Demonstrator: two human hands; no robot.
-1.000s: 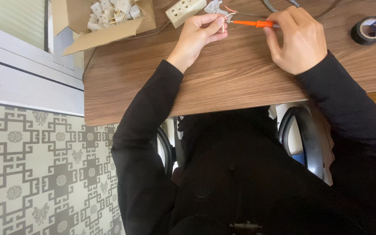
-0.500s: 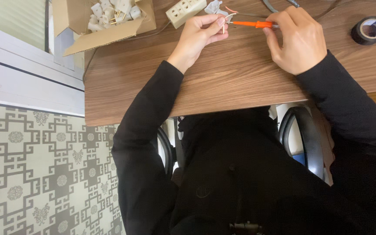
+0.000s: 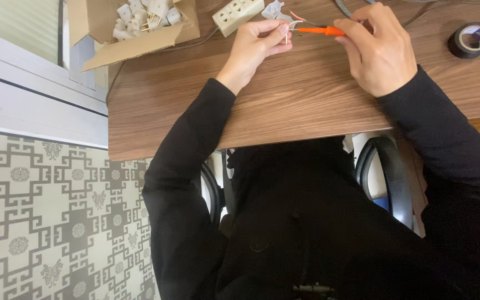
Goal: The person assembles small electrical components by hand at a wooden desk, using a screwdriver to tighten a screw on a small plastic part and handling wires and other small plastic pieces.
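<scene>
My left hand [image 3: 256,44] pinches a small white plug part [image 3: 276,11] with thin wires sticking out, over the far side of the wooden desk [image 3: 284,105]. My right hand [image 3: 376,50] grips an orange-handled screwdriver [image 3: 320,30], its metal tip pointing left into the part held by the left hand. Both arms wear black sleeves. The piece between my left fingers is mostly hidden.
An open cardboard box [image 3: 134,28] with several white plugs sits at the desk's far left. A white power strip [image 3: 237,14] lies beside it. A roll of black tape [image 3: 470,40] rests at far right. Black chair arms [image 3: 387,178] show below the desk edge; patterned floor lies left.
</scene>
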